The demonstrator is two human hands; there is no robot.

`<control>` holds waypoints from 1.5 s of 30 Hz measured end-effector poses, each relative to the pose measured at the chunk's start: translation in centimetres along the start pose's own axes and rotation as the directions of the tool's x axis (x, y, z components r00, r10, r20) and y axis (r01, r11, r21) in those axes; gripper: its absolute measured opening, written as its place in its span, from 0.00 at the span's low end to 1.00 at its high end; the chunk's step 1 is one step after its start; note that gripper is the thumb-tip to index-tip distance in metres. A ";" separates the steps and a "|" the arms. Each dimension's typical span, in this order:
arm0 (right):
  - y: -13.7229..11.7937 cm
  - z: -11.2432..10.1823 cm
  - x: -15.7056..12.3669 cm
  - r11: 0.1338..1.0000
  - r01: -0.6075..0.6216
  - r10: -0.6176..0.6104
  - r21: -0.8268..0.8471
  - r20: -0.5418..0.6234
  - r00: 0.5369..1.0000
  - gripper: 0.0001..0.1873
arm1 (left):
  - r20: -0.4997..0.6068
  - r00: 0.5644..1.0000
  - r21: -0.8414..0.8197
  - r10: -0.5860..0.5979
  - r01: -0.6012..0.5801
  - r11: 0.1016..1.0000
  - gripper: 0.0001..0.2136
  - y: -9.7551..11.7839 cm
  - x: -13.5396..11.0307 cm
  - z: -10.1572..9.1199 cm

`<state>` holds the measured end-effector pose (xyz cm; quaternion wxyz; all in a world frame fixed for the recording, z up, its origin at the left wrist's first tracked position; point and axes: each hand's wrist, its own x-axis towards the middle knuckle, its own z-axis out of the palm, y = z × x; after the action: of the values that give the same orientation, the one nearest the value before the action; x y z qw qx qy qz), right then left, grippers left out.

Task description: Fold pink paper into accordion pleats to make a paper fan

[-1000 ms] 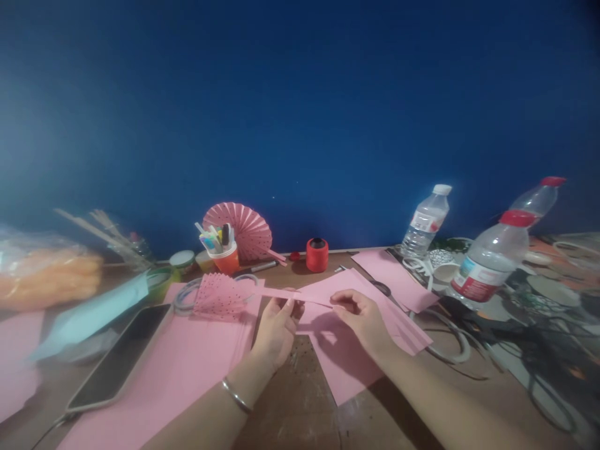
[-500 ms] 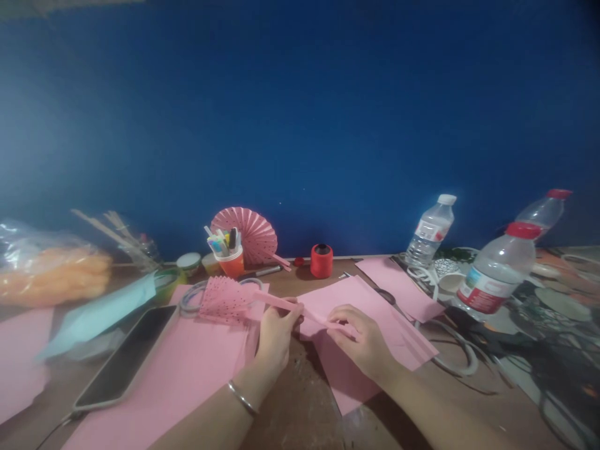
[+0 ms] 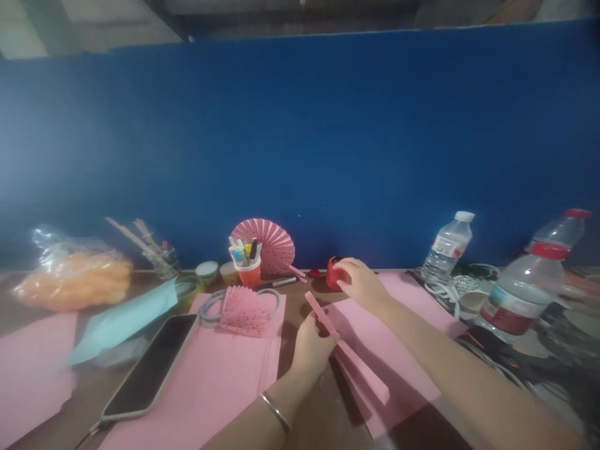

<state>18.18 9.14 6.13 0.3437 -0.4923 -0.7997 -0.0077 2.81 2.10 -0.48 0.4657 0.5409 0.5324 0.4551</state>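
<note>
Between the thumb and fingers of my left hand is a long, narrow folded pink paper strip, slanting down to the right. My right hand reaches to the back of the table, its fingers round the right side of a small red container with a dark top. The hand hides part of the container. A small red cap lies just left of it. A dotted pink pleated paper rests over tape rolls to the left of my left hand.
A pink paper fan stands behind an orange pen cup. Pink sheets lie on both sides, with a phone at left. Plastic bottles and clutter stand at right; a bag of orange snacks is far left.
My right hand has let go of the pink strip and moved up to the red container. The strip, still in my left hand, has turned steeper and come off the dotted pleated paper. The view has tilted up.
</note>
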 end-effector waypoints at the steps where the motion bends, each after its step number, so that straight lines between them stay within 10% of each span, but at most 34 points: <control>1: -0.1 0.2 1.3 0.993 0.061 -0.053 -0.104 0.078 0.996 0.17 | 0.012 0.999 0.033 0.038 -0.039 0.999 0.21 -0.1 -0.1 0.0; 5: -0.4 1.4 5.1 0.903 0.165 -0.010 -0.396 0.364 0.931 0.16 | 0.050 0.991 0.100 0.123 -0.128 0.987 0.22 -0.7 -0.3 0.0; 10: 0.5 3.3 6.8 0.892 0.048 0.156 -0.450 0.405 0.901 0.10 | 0.062 0.989 0.104 0.133 -0.139 0.985 0.23 -1.1 -0.4 0.2; 19: 3.1 2.2 7.8 0.866 -0.362 0.417 -0.345 0.099 0.903 0.09 | 0.064 0.988 0.367 0.141 -0.154 0.917 0.17 -1.0 -0.5 -0.1; 25: 6.7 -1.4 5.7 0.814 -0.570 0.537 -0.114 -0.227 0.812 0.12 | -0.008 0.973 0.461 0.229 -0.200 0.865 0.27 -1.1 -0.4 -0.1; 30: 7.0 -3.9 3.1 0.873 -0.474 0.483 0.111 -0.329 0.812 0.15 | -0.079 0.949 0.444 0.305 -0.240 0.863 0.28 -1.1 -0.1 0.0; 37: 0.5 -8.2 2.8 0.862 -0.062 0.295 0.503 -0.398 0.869 0.13 | -0.104 0.901 0.315 0.421 -0.372 0.873 0.23 -0.6 -0.1 -0.2; 45: -7.2 -10.7 1.5 0.941 0.073 0.034 0.331 -0.306 0.951 0.11 | -0.014 0.763 0.177 0.646 -0.634 0.753 0.21 8.6 -1.0 -0.1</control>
<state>17.82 2.82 17.50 0.5433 -0.4104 -0.7307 0.0498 4.00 1.09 8.00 0.2165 0.7088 0.3671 0.5621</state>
